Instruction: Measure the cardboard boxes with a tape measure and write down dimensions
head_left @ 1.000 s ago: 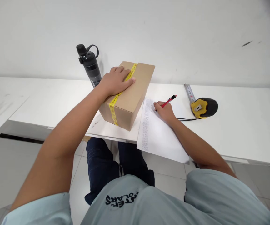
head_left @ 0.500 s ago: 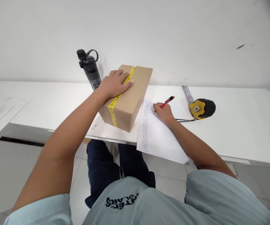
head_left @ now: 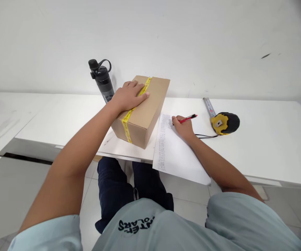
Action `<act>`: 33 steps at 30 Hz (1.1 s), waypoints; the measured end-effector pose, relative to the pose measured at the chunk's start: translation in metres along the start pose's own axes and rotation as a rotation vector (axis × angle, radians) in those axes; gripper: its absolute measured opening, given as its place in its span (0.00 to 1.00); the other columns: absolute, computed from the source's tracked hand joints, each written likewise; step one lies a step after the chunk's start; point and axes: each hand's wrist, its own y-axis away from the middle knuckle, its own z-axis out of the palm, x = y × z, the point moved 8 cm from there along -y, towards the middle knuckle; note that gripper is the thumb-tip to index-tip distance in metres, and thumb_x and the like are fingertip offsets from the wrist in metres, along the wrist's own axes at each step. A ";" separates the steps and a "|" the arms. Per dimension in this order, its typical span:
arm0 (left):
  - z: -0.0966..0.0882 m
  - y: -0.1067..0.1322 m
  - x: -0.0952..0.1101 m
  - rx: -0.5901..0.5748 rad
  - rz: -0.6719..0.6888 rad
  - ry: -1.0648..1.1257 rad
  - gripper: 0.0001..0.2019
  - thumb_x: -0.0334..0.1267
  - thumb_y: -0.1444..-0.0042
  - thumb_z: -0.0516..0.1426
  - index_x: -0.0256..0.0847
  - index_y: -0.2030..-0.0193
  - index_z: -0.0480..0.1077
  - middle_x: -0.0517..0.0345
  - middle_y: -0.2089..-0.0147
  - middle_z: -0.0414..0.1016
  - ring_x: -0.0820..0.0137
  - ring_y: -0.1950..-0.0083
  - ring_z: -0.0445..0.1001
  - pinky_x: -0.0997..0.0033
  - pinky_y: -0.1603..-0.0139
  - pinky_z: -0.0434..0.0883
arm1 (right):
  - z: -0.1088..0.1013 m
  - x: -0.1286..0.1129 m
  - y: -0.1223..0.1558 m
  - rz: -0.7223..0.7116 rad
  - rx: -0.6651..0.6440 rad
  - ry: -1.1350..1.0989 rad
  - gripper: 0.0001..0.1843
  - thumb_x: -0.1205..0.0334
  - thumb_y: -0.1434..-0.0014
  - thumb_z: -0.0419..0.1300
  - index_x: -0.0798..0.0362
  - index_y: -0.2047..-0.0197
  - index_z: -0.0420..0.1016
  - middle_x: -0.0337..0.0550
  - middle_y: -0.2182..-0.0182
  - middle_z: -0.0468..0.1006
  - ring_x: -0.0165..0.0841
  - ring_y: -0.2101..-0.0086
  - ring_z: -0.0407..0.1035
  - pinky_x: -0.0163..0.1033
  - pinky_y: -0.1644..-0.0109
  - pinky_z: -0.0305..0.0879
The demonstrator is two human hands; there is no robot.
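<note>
My left hand (head_left: 130,96) lies flat with fingers spread on top of a brown cardboard box (head_left: 154,101), which has yellow printed tape along its top and front. A red pen with a black end (head_left: 189,119) is gripped in my right hand (head_left: 184,128), its tip down near the writing on a white sheet of paper (head_left: 176,158). Small handwriting covers the paper's left side, and its lower edge hangs past the table's front. The pen tip is partly hidden by my fingers.
Behind the box on the left stands a dark water bottle (head_left: 102,81) with a loop on its lid. To the right lies a yellow and black tape measure (head_left: 225,123), its blade partly out and a black strap attached. The white table (head_left: 265,139) runs along a wall.
The pen's upper end has tipped lower and further right in my right hand. My left hand stays on the box. The whole view has shifted slightly.
</note>
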 end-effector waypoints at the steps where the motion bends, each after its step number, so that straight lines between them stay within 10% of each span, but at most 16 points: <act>1: 0.000 0.000 0.000 -0.002 -0.002 0.000 0.37 0.65 0.31 0.43 0.51 0.21 0.61 0.53 0.17 0.55 0.48 0.18 0.52 0.43 0.22 0.60 | -0.003 -0.003 0.000 -0.026 0.037 0.027 0.24 0.39 0.34 0.56 0.48 0.73 0.65 0.41 0.73 0.70 0.37 0.66 0.65 0.44 0.57 0.63; 6: -0.003 0.003 0.001 -0.009 -0.009 0.004 0.38 0.64 0.31 0.43 0.50 0.21 0.60 0.52 0.17 0.55 0.47 0.18 0.51 0.43 0.22 0.59 | -0.017 -0.010 -0.003 -0.146 0.156 0.243 0.12 0.50 0.36 0.56 0.46 0.57 0.76 0.46 0.51 0.75 0.37 0.60 0.69 0.42 0.56 0.64; 12: -0.003 0.004 0.001 -0.001 -0.013 0.000 0.38 0.65 0.31 0.43 0.50 0.21 0.60 0.53 0.17 0.55 0.49 0.18 0.51 0.46 0.22 0.60 | -0.021 0.007 -0.013 -0.103 0.177 0.467 0.24 0.62 0.40 0.52 0.49 0.43 0.76 0.56 0.43 0.72 0.44 0.56 0.70 0.47 0.56 0.63; 21: -0.003 0.003 0.000 0.001 -0.006 -0.003 0.38 0.64 0.31 0.43 0.50 0.21 0.60 0.52 0.17 0.56 0.51 0.18 0.52 0.46 0.21 0.59 | -0.029 -0.003 -0.014 -0.184 0.261 0.563 0.28 0.44 0.30 0.50 0.55 0.48 0.82 0.63 0.47 0.78 0.53 0.45 0.69 0.59 0.41 0.60; 33: -0.001 0.001 -0.002 0.006 -0.014 0.010 0.38 0.66 0.33 0.43 0.52 0.21 0.61 0.56 0.17 0.56 0.50 0.18 0.52 0.47 0.22 0.61 | -0.125 0.005 -0.007 -0.041 0.591 0.662 0.24 0.50 0.29 0.51 0.53 0.44 0.80 0.63 0.48 0.78 0.55 0.41 0.63 0.70 0.28 0.31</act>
